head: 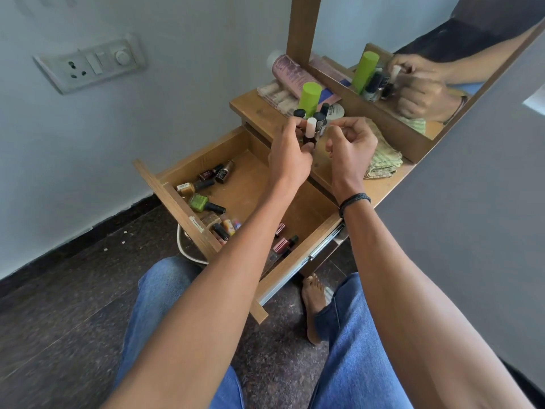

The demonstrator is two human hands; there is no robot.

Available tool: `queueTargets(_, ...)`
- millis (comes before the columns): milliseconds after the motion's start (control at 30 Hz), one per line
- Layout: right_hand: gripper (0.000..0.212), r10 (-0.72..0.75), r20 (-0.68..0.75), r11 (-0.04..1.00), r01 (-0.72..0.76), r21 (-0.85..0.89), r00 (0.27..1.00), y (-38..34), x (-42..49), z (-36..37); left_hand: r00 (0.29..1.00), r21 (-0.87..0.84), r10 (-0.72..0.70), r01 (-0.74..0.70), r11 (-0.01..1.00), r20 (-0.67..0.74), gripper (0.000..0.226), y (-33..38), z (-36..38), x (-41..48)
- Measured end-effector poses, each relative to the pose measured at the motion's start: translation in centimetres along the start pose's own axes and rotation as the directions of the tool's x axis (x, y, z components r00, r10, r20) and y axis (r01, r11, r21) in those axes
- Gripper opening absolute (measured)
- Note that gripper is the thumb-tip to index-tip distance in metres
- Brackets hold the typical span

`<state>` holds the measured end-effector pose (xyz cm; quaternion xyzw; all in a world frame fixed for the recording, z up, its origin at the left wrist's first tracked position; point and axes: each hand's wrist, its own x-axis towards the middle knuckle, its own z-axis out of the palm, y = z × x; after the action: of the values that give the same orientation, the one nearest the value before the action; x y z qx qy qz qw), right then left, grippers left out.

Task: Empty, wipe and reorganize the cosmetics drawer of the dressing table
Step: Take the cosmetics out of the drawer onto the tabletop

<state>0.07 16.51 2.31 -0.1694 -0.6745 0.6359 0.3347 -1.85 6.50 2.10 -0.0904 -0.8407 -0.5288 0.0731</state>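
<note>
Emptying seems in hand: the left hand grips a white-capped bottle above the desk at twelve o'clock from the open drawer, the right hand curls empty, and next the bottle likely needs standing among the upright bottles there.

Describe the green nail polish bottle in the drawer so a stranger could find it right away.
Look in the open wooden drawer pulled out below the mirror. Near its front panel, small bottles lie on their sides. The green nail polish bottle is the only green one there, with a black cap.
</note>
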Motion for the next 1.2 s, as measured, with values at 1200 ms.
queueTargets(1200,0.040,0.228,0.815,0.438,0.691,-0.575,0.533,5.2,-13.4,3.2,0.882,0.903,-0.332,-0.201,0.380,0.336,0.033,-10.4,-11.1,-5.1)
